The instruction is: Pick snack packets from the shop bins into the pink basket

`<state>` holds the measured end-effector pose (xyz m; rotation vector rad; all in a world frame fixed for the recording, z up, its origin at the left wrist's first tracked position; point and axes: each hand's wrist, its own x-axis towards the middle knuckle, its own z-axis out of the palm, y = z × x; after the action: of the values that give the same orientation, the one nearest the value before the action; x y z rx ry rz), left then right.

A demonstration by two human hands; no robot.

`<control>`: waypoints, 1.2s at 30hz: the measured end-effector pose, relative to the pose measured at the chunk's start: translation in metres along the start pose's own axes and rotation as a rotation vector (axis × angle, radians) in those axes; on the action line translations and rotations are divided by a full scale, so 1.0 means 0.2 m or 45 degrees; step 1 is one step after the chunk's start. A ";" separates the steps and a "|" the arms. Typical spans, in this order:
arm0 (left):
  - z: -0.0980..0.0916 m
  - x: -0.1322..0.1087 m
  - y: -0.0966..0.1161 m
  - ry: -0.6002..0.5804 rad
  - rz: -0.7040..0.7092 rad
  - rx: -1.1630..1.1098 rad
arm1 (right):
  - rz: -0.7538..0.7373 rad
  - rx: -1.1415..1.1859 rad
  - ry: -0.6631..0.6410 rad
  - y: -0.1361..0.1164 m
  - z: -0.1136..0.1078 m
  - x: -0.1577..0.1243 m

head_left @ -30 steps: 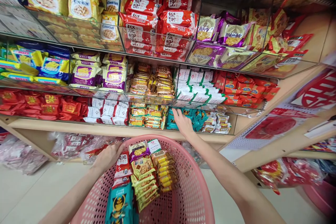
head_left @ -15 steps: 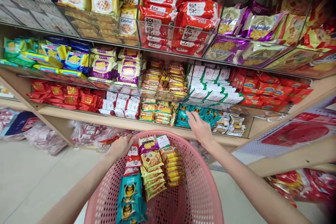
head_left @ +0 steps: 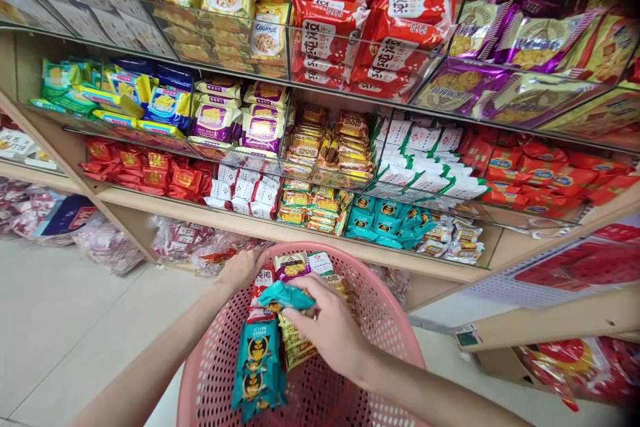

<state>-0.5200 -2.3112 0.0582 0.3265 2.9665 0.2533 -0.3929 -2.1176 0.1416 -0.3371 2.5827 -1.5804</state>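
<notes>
My left hand (head_left: 243, 269) is closed on the far left rim of a pink plastic basket (head_left: 395, 340) with small holes in its wall. Over the basket, my right hand (head_left: 327, 320) pinches a teal snack packet (head_left: 286, 296) between thumb and fingers. Inside, teal packets (head_left: 259, 363) lie stacked at the left. Beyond them are a red-and-white packet (head_left: 263, 283), a purple-and-cream packet (head_left: 293, 265) and a white-and-green packet (head_left: 321, 263). My right hand partly covers yellow packets (head_left: 299, 350) and some brown-gold ones.
Glass-fronted shelves (head_left: 235, 227) hold rows of packaged snacks ahead, with more teal packets (head_left: 387, 219) on the lowest row. Bagged goods (head_left: 107, 245) lie under the shelf at the left. A wooden ledge (head_left: 550, 320) juts in at the right.
My right hand has come back from the teal packets on the low shelf to above the basket, now holding one. The left hand stays on the rim. The view has shifted slightly.
</notes>
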 end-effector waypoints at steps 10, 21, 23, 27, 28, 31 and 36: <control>0.00 -0.01 0.00 0.016 -0.004 -0.018 | 0.665 0.552 -0.525 0.07 0.19 0.06; -0.01 -0.01 0.00 0.013 0.007 -0.015 | 0.450 0.468 -0.327 0.15 0.29 0.06; 0.00 -0.01 0.00 0.014 0.009 -0.018 | 0.367 0.330 -0.275 0.14 0.28 0.05; 0.00 -0.01 0.00 0.017 0.008 -0.016 | 0.311 0.108 -0.244 0.13 0.28 0.05; 0.00 -0.01 0.00 0.017 0.007 -0.016 | 0.274 0.052 -0.238 0.13 0.28 0.05; -0.01 -0.02 0.00 0.017 0.012 -0.019 | 0.108 -0.144 -0.166 0.13 0.28 0.05; -0.01 -0.02 0.00 0.019 0.008 -0.014 | -0.013 -0.308 -0.193 0.14 0.28 0.04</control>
<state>-0.5162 -2.3117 0.0598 0.3346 2.9781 0.2739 -0.3933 -2.1557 0.0922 -0.4698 2.6579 -1.1942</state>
